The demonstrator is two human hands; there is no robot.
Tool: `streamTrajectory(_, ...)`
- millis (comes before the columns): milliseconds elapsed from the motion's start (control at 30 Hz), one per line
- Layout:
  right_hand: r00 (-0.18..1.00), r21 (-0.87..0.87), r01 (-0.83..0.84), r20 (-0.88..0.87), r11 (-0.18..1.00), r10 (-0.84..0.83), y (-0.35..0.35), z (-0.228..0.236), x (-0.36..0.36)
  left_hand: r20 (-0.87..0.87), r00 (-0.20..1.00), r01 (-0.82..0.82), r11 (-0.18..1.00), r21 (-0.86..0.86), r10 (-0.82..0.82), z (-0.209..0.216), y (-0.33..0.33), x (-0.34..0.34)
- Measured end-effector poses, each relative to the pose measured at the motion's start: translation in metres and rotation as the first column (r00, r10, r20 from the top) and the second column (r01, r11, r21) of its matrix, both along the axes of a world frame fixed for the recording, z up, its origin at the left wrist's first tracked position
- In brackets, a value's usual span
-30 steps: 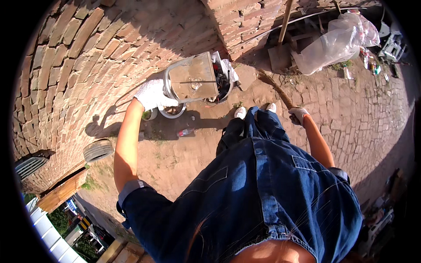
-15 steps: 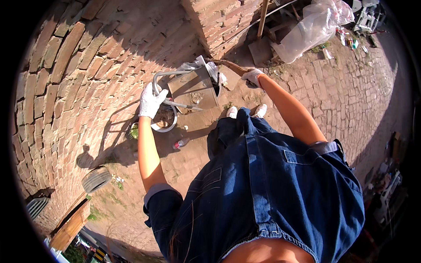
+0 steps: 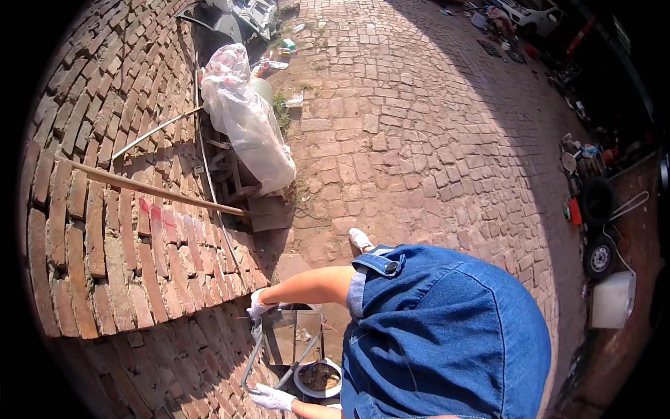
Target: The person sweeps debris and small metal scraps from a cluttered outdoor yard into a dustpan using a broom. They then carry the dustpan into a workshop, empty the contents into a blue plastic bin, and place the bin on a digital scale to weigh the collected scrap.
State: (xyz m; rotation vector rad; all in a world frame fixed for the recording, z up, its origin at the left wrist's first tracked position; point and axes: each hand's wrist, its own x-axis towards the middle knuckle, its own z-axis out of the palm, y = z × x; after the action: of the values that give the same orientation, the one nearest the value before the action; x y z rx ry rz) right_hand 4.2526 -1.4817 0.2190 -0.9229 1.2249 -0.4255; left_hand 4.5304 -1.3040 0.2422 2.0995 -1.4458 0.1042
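Observation:
My left hand, in a white knitted glove, grips the bent grey metal tube of a frame at the bottom of the view. My right hand, also gloved, is at the far end of that frame, close to the brick wall corner; its fingers are too small and partly hidden to read. Between my hands lies a flat brownish panel inside the tube frame. Beside it stands a white bucket with brown debris inside.
A brick wall rises along the left. A long wooden pole leans there, near a large clear plastic bag. Brick paving stretches ahead. At the right are tyres and a white plastic container.
My view has swung to the right, so the frame now sits low in the picture. My right hand has moved to the frame's far end; the brown, stick-like thing it held no longer shows clearly.

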Motion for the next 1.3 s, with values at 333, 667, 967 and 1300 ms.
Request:
streamTrajectory(333,0.95,-0.386,0.06,0.306,0.92,0.066,0.012,0.031,-0.098,-0.345,0.902,-0.166,0.947,0.274,0.258,0.042,-0.022,-0.026)
streamTrajectory(667,0.412,0.146,0.704,-0.881,0.695,-0.233,0.468,-0.182,-0.583,-0.216,0.798,0.555,0.826,-0.098,-0.562,0.003,-0.058,-0.395)
streamTrajectory(967,-0.063,0.121,0.942,-0.852,-0.313,-0.519,0.793,-0.184,-0.752,-0.572,0.204,0.872,-0.119,0.475,-0.795,-0.101,0.094,-0.794)
streamTrajectory(1300,-0.359,0.375,0.874,0.07,-0.309,-0.931,0.803,-0.159,-0.883,-0.194,0.343,0.296,-0.091,0.951,-0.919,-0.18,0.07,-1.009)
